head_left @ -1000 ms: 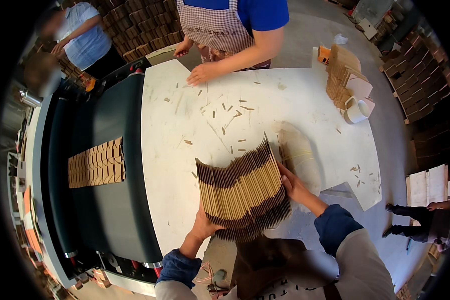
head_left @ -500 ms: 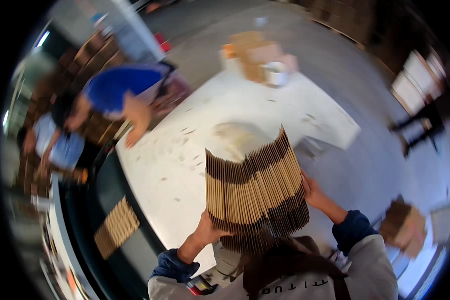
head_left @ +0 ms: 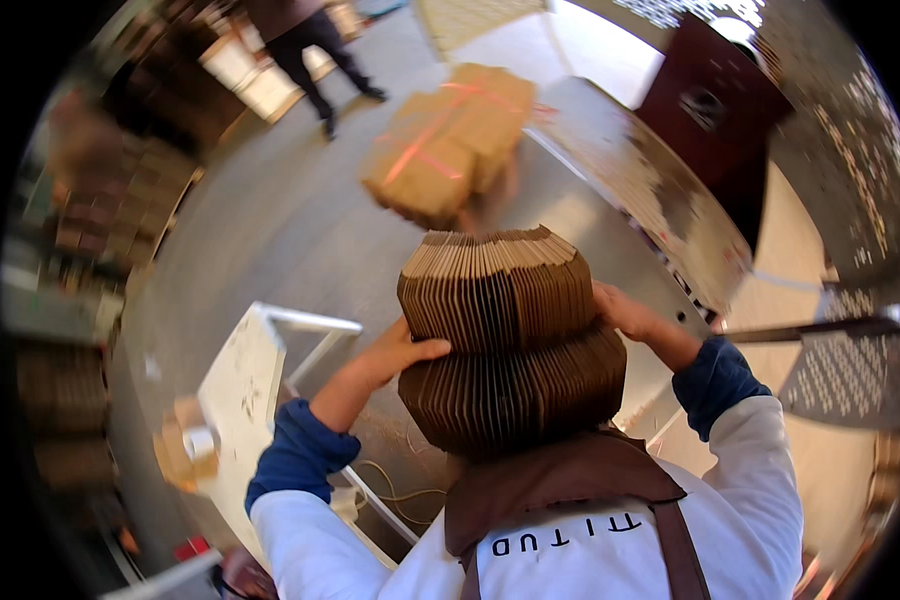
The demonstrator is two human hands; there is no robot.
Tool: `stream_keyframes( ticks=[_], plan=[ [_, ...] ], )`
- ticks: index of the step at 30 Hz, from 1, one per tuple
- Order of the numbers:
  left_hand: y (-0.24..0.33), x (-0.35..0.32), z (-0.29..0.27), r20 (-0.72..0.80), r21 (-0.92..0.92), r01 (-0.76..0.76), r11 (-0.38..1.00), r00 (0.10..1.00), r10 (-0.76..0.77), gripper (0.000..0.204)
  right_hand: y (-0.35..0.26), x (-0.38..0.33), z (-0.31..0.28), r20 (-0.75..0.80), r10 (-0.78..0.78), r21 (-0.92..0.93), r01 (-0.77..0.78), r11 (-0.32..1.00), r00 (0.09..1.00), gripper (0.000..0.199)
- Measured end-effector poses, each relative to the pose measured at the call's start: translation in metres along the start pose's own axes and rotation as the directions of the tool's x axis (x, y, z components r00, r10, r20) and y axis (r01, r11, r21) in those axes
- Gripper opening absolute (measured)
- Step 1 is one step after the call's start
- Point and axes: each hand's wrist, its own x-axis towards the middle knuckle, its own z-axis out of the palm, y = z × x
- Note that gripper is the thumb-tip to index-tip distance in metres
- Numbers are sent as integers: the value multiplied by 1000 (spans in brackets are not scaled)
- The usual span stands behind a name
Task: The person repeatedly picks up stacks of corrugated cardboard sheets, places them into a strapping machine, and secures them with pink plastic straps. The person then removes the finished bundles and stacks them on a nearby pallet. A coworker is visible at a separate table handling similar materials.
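A thick stack of folded brown cardboard pieces [head_left: 510, 310] is held up before my chest, its many thin edges fanned toward the far side. My left hand [head_left: 390, 355] presses on the left side of the stack, with the thumb lying across the edges. On the opposite side, my right hand [head_left: 625, 312] grips the stack, and its fingertips are partly hidden behind it. The stack looks pinched at mid-height, with a lighter upper part and a darker lower part.
Beyond the stack are brown cardboard bundles [head_left: 450, 150] tied with pink strapping. A worn table [head_left: 650, 165] and a dark red panel [head_left: 705, 105] stand at the far right. To the left is a white table [head_left: 240, 375] with a tape roll [head_left: 199, 442]. A person [head_left: 315, 55] stands at the back.
The view has swung to the right, so the white table now lies at the left and the strapped bundles are ahead. Both hands still hold the stack, now tilted differently.
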Motion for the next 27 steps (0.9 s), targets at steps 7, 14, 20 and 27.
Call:
stream_keyframes(
  ticks=[7, 14, 20, 27],
  plan=[
    [36, 247, 86, 475, 192, 503, 842, 703, -529, 78, 174, -56, -99, -244, 5, -90, -28, 996, 970, 74],
    [-36, 406, 129, 333, 658, 581, 478, 345, -878, 57, 230, -60, -93, -79, 692, 553, -546, 630, 718, 81],
    [-48, 422, 138, 331, 716, 543, 440, 291, -898, 60, 229, -65, -95, -91, 692, 555, -541, 632, 716, 89],
    [-49, 419, 133, 307, 675, 567, 473, 367, -878, 66, 183, -24, -119, -435, 595, 56, -639, 767, 676, 119]
  ],
)
